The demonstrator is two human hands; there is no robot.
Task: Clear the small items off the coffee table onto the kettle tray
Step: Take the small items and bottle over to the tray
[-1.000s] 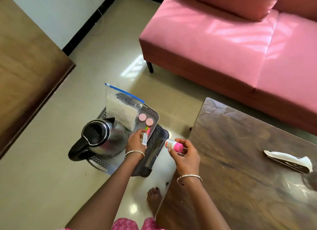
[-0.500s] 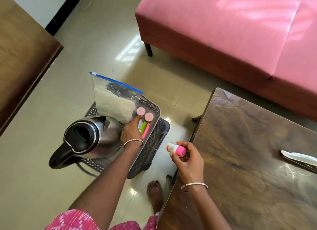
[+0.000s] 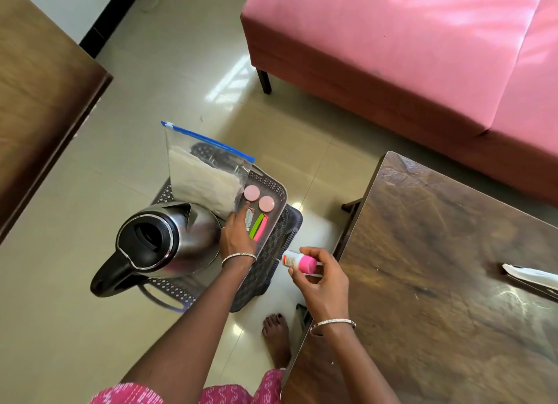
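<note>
Pink-capped white bottle [image 3: 299, 260] pinched by right hand [image 3: 320, 286]; left hand [image 3: 237, 237] straight-fingered over the tray [image 3: 279, 189].

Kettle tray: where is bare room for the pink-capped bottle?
Bare strip: near right corner of the tray, between the pink stick and the rim. Crowded: kettle at left, zip bag behind, two pink discs, left hand across the middle. The right hand grips the bottle.

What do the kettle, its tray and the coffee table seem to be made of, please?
Kettle: apparently stainless steel, shiny, mirroring its surroundings; black handle, probably plastic.
Tray: likely moulded plastic, matte grey, with a perforated lattice rim.
Coffee table: dark wood or veneer, glossy, with visible grain and glare.
</note>
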